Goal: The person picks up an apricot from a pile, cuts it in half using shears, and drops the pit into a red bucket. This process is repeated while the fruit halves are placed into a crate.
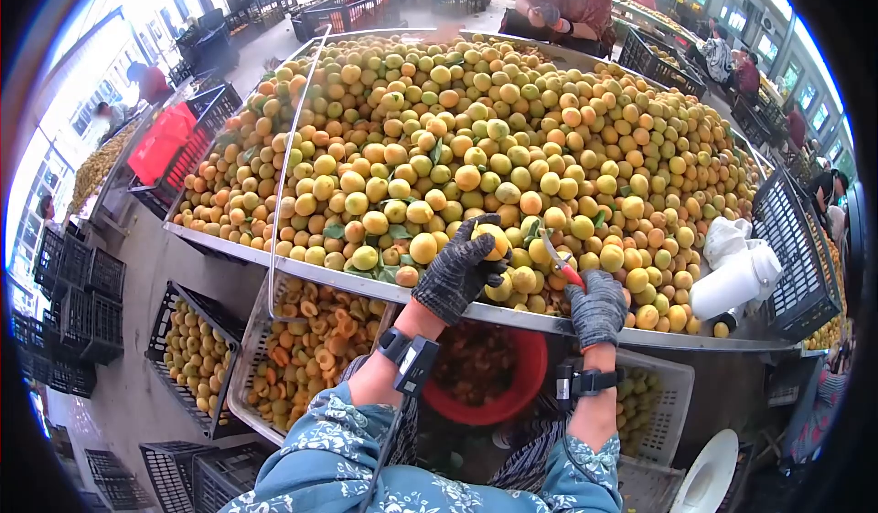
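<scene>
My left hand [455, 273], in a dark grey knit glove, is closed round a yellow apricot [492, 240] at the near edge of a big heap of apricots [549, 161]. My right hand [598, 309], gloved in grey too, grips red-handled pruning shears [570, 273]. Their thin metal blades point up and left, toward the left hand and over the fruit. Both hands are above the metal rim of the sorting table [494, 314]. Each wrist wears a black strap with a small device.
Below the table stand a crate of halved apricots [240, 394], a red tub [530, 390] and a pale crate [675, 412]. A white jug [732, 284] and a black crate [800, 257] sit at the right. Across the table, a person [572, 10] in dark red faces the heap.
</scene>
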A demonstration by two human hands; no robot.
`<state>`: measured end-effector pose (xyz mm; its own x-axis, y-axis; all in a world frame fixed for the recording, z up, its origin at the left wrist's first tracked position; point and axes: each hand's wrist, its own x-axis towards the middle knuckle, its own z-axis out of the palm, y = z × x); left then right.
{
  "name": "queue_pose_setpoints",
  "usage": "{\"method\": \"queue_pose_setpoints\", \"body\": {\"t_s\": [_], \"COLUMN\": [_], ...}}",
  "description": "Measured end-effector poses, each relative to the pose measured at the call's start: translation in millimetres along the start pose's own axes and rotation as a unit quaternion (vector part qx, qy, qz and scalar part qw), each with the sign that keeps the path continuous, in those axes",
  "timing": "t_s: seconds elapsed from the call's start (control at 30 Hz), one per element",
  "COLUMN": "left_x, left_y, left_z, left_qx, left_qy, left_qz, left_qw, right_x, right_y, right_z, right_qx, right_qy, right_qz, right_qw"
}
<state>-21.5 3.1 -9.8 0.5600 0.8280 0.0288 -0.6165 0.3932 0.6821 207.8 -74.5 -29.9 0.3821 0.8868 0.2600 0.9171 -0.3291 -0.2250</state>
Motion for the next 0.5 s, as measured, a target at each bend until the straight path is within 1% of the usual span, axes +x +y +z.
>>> {"method": "queue_pose_setpoints", "body": {"t_s": [0.07, 0.1, 0.17, 0.2, 0.27, 0.3, 0.33, 0.37, 0.4, 0.43, 0.47, 0.5], "left_x": [-1.1, -1.2, -0.7, -0.8, -1.5, -2.2, -2.8, -3.0, -2.7, -2.2, -1.7, -1.6], "left_y": [0.2, -0.1, 0.3, 1.5, 4.4, 6.4, 8.9, 10.2, 10.1, 9.9, 9.8, 10.4], "left_z": [0.3, -0.4, -2.1, -2.0, -1.2, -0.5, 0.5, 0.9, 0.3, -0.4, -0.8, -1.2], "left_qx": [0.017, 0.017, 0.012, 0.011, 0.013, 0.013, 0.021, 0.028, 0.028, 0.039, 0.050, 0.049], "left_qy": [0.000, 0.000, -0.001, -0.001, 0.005, 0.006, 0.007, 0.008, 0.008, 0.006, 0.004, 0.004], "left_qz": [0.016, 0.015, 0.022, 0.023, 0.019, 0.020, 0.016, 0.012, 0.012, 0.024, 0.037, 0.037], "left_qw": [1.000, 1.000, 1.000, 1.000, 1.000, 1.000, 1.000, 1.000, 1.000, 0.999, 0.998, 0.998], "right_x": [1.6, 0.9, -0.1, -0.3, -0.6, -0.9, 1.1, 3.8, 5.1, 3.6, 0.6, -0.4], "right_y": [3.7, 3.8, 0.6, -1.4, -4.6, -3.1, 0.8, 2.1, 2.9, 3.1, -8.8, -15.6], "right_z": [9.4, 9.3, 4.3, 0.0, -7.0, -4.6, 2.3, 7.1, 9.8, 10.7, -1.3, -7.7], "right_qx": [-0.025, -0.025, 0.033, 0.033, 0.171, 0.154, 0.154, 0.288, 0.415, 0.415, 0.508, 0.594], "right_qy": [0.014, 0.014, 0.060, 0.061, 0.081, 0.113, 0.113, 0.103, 0.092, 0.091, 0.049, 0.006], "right_qz": [-0.031, -0.030, 0.014, 0.013, 0.055, 0.046, 0.046, 0.064, 0.082, 0.082, 0.125, 0.167], "right_qw": [0.999, 0.999, 0.998, 0.998, 0.980, 0.980, 0.980, 0.950, 0.901, 0.901, 0.851, 0.787]}}
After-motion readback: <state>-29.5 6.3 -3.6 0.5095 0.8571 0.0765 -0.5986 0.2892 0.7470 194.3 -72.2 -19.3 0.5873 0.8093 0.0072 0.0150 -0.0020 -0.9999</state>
